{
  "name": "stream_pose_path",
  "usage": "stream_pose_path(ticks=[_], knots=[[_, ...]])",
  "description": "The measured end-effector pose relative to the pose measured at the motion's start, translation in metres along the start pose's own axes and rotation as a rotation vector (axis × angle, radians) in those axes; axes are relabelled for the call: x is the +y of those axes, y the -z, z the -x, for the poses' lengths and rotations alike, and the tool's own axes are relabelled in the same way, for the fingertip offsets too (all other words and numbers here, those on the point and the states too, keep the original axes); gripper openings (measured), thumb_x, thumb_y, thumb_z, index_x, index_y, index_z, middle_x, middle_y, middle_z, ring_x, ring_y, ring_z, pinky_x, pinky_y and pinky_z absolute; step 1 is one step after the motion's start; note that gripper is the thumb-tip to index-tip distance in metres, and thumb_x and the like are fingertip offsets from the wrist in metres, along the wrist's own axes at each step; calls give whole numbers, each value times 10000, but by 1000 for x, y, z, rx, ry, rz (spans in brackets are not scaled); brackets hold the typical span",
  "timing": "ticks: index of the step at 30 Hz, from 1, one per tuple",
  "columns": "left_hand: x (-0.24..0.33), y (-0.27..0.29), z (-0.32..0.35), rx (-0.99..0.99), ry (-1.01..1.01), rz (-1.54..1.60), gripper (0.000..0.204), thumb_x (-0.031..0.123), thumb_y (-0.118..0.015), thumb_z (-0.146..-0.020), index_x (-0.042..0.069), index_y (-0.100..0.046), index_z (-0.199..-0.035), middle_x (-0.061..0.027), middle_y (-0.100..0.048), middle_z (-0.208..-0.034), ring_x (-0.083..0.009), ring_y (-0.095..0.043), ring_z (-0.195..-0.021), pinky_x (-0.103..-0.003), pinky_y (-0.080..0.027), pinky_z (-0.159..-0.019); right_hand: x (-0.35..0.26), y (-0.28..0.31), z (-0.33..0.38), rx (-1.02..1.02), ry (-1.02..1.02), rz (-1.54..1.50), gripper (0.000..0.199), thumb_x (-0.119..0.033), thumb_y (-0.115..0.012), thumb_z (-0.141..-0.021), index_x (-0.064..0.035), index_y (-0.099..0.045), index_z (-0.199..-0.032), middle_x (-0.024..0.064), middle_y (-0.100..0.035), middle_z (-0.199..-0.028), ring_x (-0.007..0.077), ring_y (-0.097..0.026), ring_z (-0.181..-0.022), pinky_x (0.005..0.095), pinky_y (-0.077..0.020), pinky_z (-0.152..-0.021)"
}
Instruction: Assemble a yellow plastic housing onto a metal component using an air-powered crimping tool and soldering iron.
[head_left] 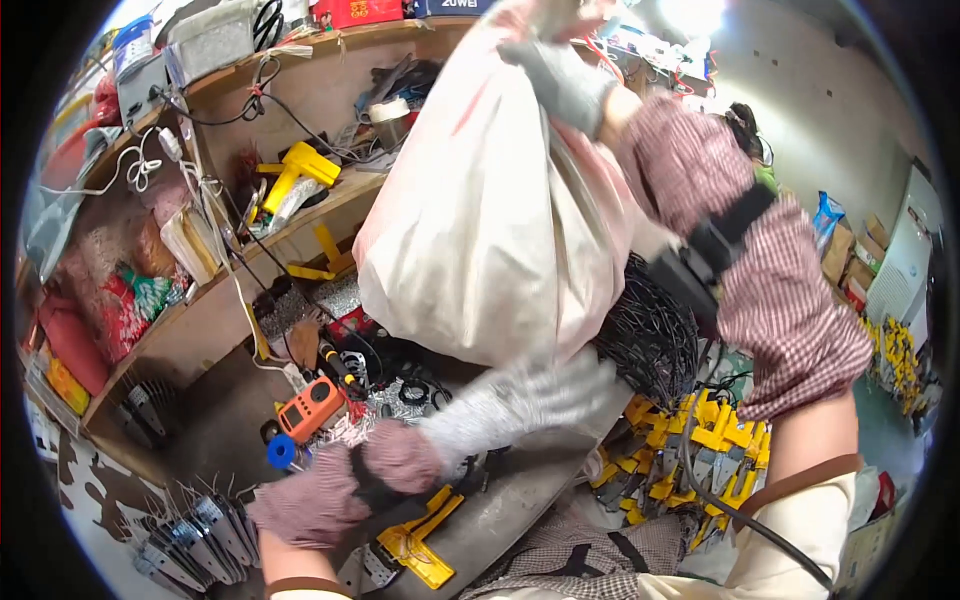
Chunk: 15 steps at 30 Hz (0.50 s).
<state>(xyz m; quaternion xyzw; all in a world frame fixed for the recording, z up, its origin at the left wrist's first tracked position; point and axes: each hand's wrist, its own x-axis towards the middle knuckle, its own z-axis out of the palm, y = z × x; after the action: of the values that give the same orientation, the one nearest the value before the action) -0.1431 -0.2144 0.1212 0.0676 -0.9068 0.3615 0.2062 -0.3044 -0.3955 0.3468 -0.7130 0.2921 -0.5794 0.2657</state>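
A large white sack (480, 230) with faded reddish patches hangs full over the workbench. Gathered cloth near its top is in the grip of my right hand (560, 85), which wears a grey glove. Just below the sack's bottom, my left hand (530, 400), also gloved, is stretched out with its fingers extended and smeared by motion. Whether it touches the sack I cannot tell. Under my left forearm lies a yellow plastic part with a metal piece (425, 540). An orange meter (308, 408) rests beside small loose parts left of that hand.
Wooden shelving (230, 270) with a yellow heat gun (300, 175) curves along the left and back. A bundle of black cables (650, 335) and a pile of yellow-grey parts (690, 450) lie at right. Metal parts with wires (195, 540) stand lower left. Another person (748, 130) is behind.
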Motion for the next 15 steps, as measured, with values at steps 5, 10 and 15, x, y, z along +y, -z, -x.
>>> stream_pose_path(ticks=[5, 10, 15], knots=[[-93, -63, 47, -343, -83, -947, 680, 189, -635, -850, 305, -416, -1483, -21, -305, -1618, -270, -343, -1464, -456, -345, -1185, 5, 8, 20, 34, -3, -29, 302, -271, -617, -970, -11, -683, -1108, 65, -704, -1042, 192, -661, -893, 321, -544, -811], [-125, 15, -12, 195, 363, 37, 627, 112, -656, -775, 216, -558, -1386, -68, -543, -1429, -332, -502, -1287, -550, -350, -1116, 17, 30, 35, 77, -8, -13, 306, -273, -600, -978, -14, -675, -1124, 65, -698, -1058, 195, -655, -914, 323, -538, -828], [-75, -29, 26, -134, -77, -813, 618, 271, -514, -888, 314, -434, -1499, 54, -406, -1565, -203, -460, -1359, -444, -307, -1187, 19, 39, 33, 105, 41, -66, 310, -274, -584, -987, -17, -666, -1140, 65, -693, -1074, 198, -649, -934, 324, -531, -846]])
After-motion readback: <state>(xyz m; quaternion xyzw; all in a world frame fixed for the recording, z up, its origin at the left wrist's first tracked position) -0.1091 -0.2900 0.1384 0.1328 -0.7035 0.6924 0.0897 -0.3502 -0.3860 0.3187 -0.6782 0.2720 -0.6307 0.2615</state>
